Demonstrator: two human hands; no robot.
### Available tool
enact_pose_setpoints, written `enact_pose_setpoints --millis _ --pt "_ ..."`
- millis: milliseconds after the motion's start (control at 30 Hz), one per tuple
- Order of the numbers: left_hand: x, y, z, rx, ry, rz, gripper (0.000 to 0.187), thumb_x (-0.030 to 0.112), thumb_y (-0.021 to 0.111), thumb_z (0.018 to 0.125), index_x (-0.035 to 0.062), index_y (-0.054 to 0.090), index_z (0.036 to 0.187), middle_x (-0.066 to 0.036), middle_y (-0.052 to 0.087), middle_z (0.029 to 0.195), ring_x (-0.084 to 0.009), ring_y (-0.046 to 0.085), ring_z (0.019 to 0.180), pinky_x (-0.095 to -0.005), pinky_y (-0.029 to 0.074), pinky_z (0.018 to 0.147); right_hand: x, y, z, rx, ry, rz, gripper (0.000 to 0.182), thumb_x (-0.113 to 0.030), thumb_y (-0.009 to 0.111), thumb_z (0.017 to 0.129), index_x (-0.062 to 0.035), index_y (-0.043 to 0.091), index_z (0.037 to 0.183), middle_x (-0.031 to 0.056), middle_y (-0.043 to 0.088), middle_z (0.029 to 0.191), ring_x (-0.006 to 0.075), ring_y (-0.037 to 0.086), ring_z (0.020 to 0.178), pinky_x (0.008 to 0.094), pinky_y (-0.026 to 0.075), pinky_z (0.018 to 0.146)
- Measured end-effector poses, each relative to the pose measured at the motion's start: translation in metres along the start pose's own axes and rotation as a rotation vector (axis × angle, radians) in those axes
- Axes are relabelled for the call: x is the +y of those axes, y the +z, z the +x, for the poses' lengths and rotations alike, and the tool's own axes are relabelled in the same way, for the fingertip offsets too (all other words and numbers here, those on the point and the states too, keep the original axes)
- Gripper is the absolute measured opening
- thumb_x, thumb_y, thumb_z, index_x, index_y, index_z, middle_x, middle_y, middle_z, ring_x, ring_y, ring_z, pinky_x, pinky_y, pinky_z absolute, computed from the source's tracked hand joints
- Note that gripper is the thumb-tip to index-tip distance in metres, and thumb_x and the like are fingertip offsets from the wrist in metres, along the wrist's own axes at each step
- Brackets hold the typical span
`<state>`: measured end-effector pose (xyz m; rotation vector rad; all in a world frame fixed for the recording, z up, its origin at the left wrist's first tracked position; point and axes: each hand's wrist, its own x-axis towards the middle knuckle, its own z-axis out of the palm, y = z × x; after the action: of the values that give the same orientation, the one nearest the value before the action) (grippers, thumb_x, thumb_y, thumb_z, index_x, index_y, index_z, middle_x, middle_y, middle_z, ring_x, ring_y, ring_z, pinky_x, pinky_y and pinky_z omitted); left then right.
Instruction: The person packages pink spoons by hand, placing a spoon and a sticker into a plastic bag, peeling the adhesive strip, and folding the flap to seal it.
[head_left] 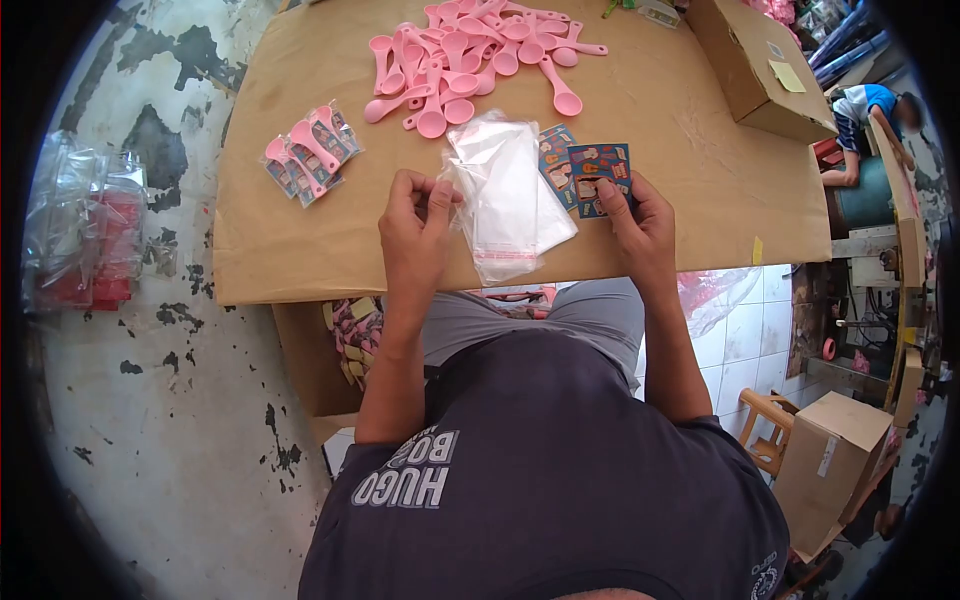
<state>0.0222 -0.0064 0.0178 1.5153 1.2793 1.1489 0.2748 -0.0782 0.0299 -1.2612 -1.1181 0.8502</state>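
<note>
A stack of clear plastic bags point(505, 215) lies near the front edge of the table. At its left side, my left hand point(418, 215) is closed, thumb and forefinger pinching the edge of a clear bag. My right hand point(645, 222) grips a dark printed card point(603, 160) with the thumb on top. Beside it, more of these cards point(556, 150) lie partly under the bags. A heap of pink spoons point(460, 60) is spread over the far side of the table. To the left rest several packed bags point(312, 150), each with a pink spoon and a card.
Brown paper covers the table point(700, 210). A cardboard box point(760, 75) stands at its far right corner. Below the left edge, an open carton point(345, 350) holds pink items. Another person point(865, 110) is at the far right, near a wooden chair point(768, 425) and box point(835, 450).
</note>
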Motion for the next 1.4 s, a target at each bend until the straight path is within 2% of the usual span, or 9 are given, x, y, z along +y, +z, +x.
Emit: enact_pose_setpoints --millis 167,333,533,667,800,900,1067,1300,1400 --pt "0.006 -0.011 -0.008 -0.056 -0.036 -0.398 0.021 0.014 0.064 0.104 0.0013 0.052 0.116 -0.011 0.075 0.096 -0.0106 0.068 0.083 -0.0252 0.054 0.075 0.000 0.002 -0.001 0.082 0.049 0.099 0.024 -0.023 0.061 0.107 -0.0005 0.066 0.112 -0.0026 0.063 0.084 0.0027 0.052 0.069 0.0209 0.042 0.060" --pt "0.029 -0.024 -0.019 -0.197 -0.345 -0.788 0.051 0.011 0.071 0.098 -0.0011 0.046 0.139 -0.016 0.075 0.100 -0.0189 0.072 0.092 -0.0280 0.056 0.085 0.003 0.003 -0.001 0.078 -0.011 0.101 0.021 -0.023 0.059 0.108 -0.0026 0.065 0.110 -0.0038 0.060 0.081 0.0025 0.049 0.065 0.0201 0.039 0.057" --pt "0.018 -0.016 -0.034 -0.224 -0.415 -0.935 0.056 0.018 0.070 0.099 0.0008 0.045 0.146 -0.012 0.067 0.127 -0.0169 0.070 0.104 -0.0293 0.058 0.089 0.004 0.001 -0.003 0.090 -0.015 0.105 0.021 -0.021 0.060 0.107 -0.0016 0.065 0.112 -0.0027 0.061 0.082 0.0039 0.052 0.069 0.0208 0.042 0.061" --pt "0.021 -0.010 -0.040 -0.198 -0.464 -0.959 0.056 0.018 0.069 0.100 0.0012 0.043 0.147 -0.017 0.067 0.127 -0.0232 0.071 0.106 -0.0323 0.057 0.092 -0.006 -0.006 0.002 0.083 -0.082 0.094 0.021 -0.019 0.060 0.107 -0.0004 0.065 0.113 0.0009 0.064 0.088 0.0063 0.055 0.074 0.0230 0.045 0.067" --pt "0.022 -0.014 -0.042 -0.219 -0.531 -0.991 0.045 0.020 0.064 0.103 0.0024 0.052 0.141 -0.013 0.068 0.127 -0.0221 0.069 0.111 -0.0323 0.058 0.090 -0.030 -0.056 0.019 -0.337 -0.051 0.706 0.026 -0.015 0.060 0.105 0.0032 0.064 0.122 0.0110 0.070 0.110 0.0181 0.069 0.095 0.0320 0.053 0.081" --pt "0.020 -0.014 -0.044 -0.248 -0.530 -1.017 0.035 0.020 0.064 0.103 0.0054 0.058 0.135 -0.009 0.070 0.124 -0.0214 0.068 0.113 -0.0340 0.059 0.090 -0.042 -0.064 0.032 -0.042 -0.063 0.372 0.027 -0.018 0.061 0.105 0.0045 0.065 0.118 0.0122 0.070 0.113 0.0207 0.069 0.098 0.0348 0.054 0.085" --pt "0.009 -0.013 -0.044 -0.205 -0.470 -1.056 0.025 0.018 0.062 0.103 0.0090 0.061 0.127 -0.011 0.069 0.127 -0.0243 0.066 0.119 -0.0409 0.056 0.098 -0.026 -0.086 0.048 0.230 -0.095 -0.136 0.028 -0.024 0.064 0.105 0.0021 0.071 0.110 0.0050 0.072 0.101 0.0091 0.065 0.093 0.0267 0.051 0.085" --pt "0.030 0.003 -0.035 -0.118 -0.412 -1.080 0.029 0.012 0.062 0.103 0.0080 0.058 0.131 -0.016 0.063 0.139 -0.0268 0.063 0.125 -0.0405 0.053 0.104 -0.023 -0.063 0.024 0.212 -0.044 -0.357 0.023 -0.021 0.066 0.103 0.0010 0.070 0.109 -0.0009 0.067 0.087 0.0018 0.055 0.071 0.0203 0.044 0.062" --pt "0.033 0.010 -0.030 -0.098 -0.385 -1.066 0.034 0.012 0.061 0.103 0.0056 0.055 0.136 -0.017 0.062 0.140 -0.0279 0.063 0.125 -0.0392 0.053 0.104 -0.033 -0.036 0.002 0.070 0.072 -0.059 0.023 -0.021 0.066 0.103 0.0003 0.068 0.112 -0.0025 0.065 0.084 0.0005 0.050 0.064 0.0202 0.040 0.055"
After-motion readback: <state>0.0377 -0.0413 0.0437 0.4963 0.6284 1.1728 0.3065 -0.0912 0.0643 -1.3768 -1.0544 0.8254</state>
